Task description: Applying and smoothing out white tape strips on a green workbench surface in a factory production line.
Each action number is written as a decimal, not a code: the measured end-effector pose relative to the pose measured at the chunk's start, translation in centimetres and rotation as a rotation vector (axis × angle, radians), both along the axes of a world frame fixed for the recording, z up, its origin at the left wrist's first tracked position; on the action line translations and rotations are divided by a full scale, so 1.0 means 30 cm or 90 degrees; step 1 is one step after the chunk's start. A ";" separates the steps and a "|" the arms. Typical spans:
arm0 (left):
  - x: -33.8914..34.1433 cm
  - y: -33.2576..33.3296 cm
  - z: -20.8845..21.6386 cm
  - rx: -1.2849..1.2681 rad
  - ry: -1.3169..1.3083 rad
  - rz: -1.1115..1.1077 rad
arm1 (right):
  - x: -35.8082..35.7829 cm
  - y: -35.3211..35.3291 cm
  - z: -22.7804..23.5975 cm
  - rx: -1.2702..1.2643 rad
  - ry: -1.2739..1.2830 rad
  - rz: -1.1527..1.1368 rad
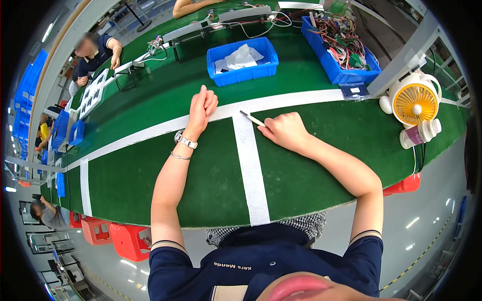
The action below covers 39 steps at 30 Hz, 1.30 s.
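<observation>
We begin with the left hand [202,108], which is raised over the worktop [211,195] with its forearm almost upright in the view. Its fingers are curled loosely towards the palm and the thumb points up; we cannot tell whether something is inside them. On this wrist we see a watch [187,140] and, below it, a thin bracelet [180,156]. The right hand [287,131] comes with a bent elbow, the forearm slanting inward. Its fingers are closed around a white pen-like stick [256,120], whose dark end points to the left, over the place where two white strips [249,170] meet. We cannot tell if this end touches the surface.

Around them, from the left, we notice another person [96,54] in a dark shirt, near a white tray [93,95] with dark squares. Beyond the two hands stands a blue bin [246,76] with crumpled white sheets [242,56] in it. Farther right, a second blue container [354,77] is heaped with tangled wires [341,42]; a dark flat packet [355,92] lies just before it. At the right edge there is a white fan [414,103] with a yellow grille, and a white bottle [420,134] stands in front, covering its lower part.
</observation>
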State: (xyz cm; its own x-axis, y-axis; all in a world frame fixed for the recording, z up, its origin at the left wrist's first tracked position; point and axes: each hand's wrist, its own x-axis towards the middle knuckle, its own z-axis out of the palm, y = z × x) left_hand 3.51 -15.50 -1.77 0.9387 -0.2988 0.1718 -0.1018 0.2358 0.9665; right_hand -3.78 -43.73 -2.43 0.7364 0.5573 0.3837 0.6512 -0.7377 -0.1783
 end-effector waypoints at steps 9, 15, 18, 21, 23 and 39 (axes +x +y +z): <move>0.004 -0.011 -0.010 0.142 -0.071 -0.049 | 0.007 0.001 -0.004 -0.007 -0.004 -0.003; 0.006 -0.002 -0.017 0.151 -0.042 -0.044 | 0.005 0.002 -0.007 -0.003 -0.009 -0.001; -0.005 -0.013 -0.013 0.122 -0.022 -0.043 | 0.006 0.004 -0.005 -0.009 -0.006 -0.003; -0.009 -0.017 -0.004 0.125 -0.004 -0.047 | 0.007 0.002 -0.006 -0.015 -0.002 -0.006; -0.012 -0.017 0.000 0.142 -0.003 -0.044 | 0.007 0.003 -0.005 -0.016 0.003 -0.005; -0.003 -0.017 -0.014 0.203 -0.028 -0.050 | 0.007 0.002 -0.009 -0.008 0.011 -0.001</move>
State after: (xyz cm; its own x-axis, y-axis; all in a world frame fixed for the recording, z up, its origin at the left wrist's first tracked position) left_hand 3.43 -16.00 -2.19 0.9046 -0.4149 0.0978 -0.1385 -0.0690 0.9880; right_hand -3.58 -43.68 -2.70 0.7436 0.5613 0.3634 0.6473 -0.7406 -0.1804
